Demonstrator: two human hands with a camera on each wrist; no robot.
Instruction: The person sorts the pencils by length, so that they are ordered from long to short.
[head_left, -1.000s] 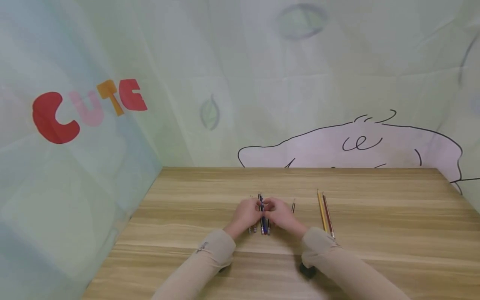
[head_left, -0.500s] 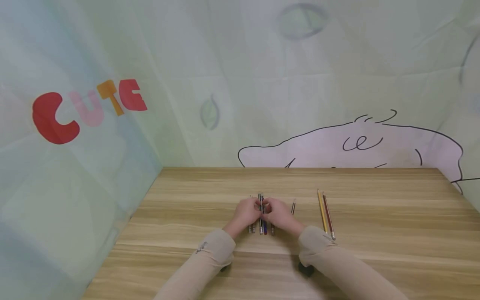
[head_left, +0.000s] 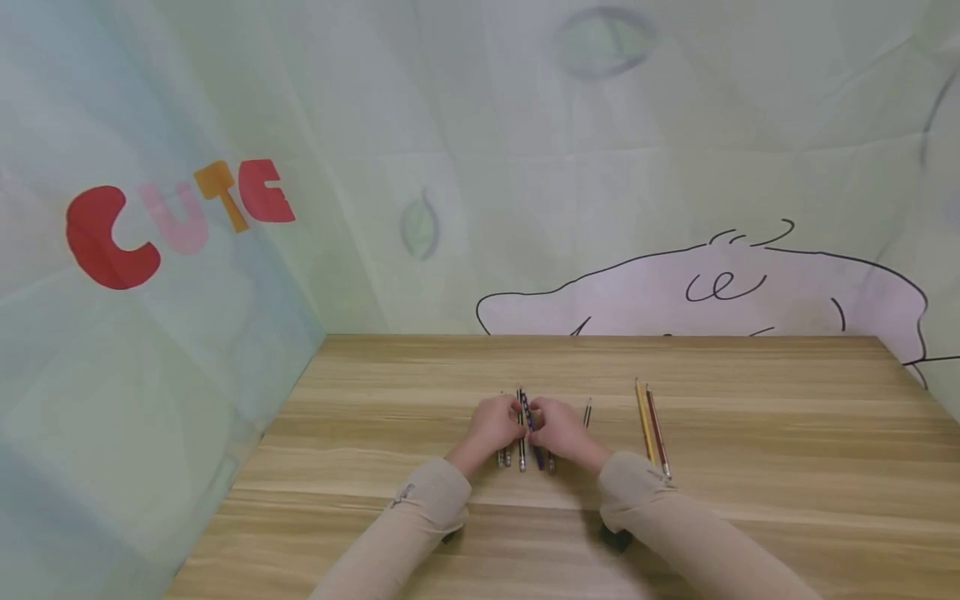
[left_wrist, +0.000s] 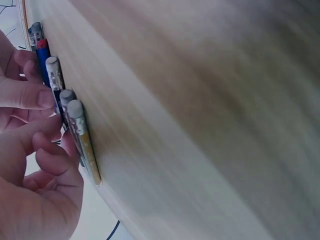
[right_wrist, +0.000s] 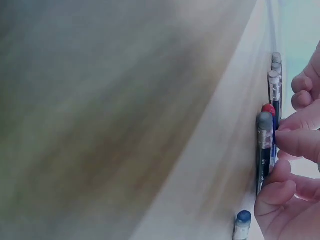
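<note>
My left hand point(head_left: 495, 421) and right hand point(head_left: 558, 427) meet over pencils on the wooden table. The left fingers pinch a dark pencil point(head_left: 522, 460) with a whitish eraser. Just right of it, the right thumb and fingers hold a slim blue pencil point(head_left: 538, 458), slightly slanted, whose red end shows in the left wrist view. Two pencils point(head_left: 501, 457) lie under the left hand's side; one has a yellow body point(left_wrist: 87, 150). Below the right hand lies another dark pencil point(right_wrist: 265, 135) with a grey eraser, its far part hidden by the fingers.
A dark pencil point(head_left: 588, 412) pokes out beyond the right hand; a blue-ended pencil point(right_wrist: 243, 218) shows in the right wrist view. Farther right lie a yellow pencil point(head_left: 644, 421) and a brownish-red pencil point(head_left: 657, 432). Printed cloth point(head_left: 420, 125) walls the table's back and left.
The bunched pencils between the hands have spread apart. The blue pencil has swung its near end rightward, and the grey-ended dark pencil lies farther right. Both hands stay nearly in place.
</note>
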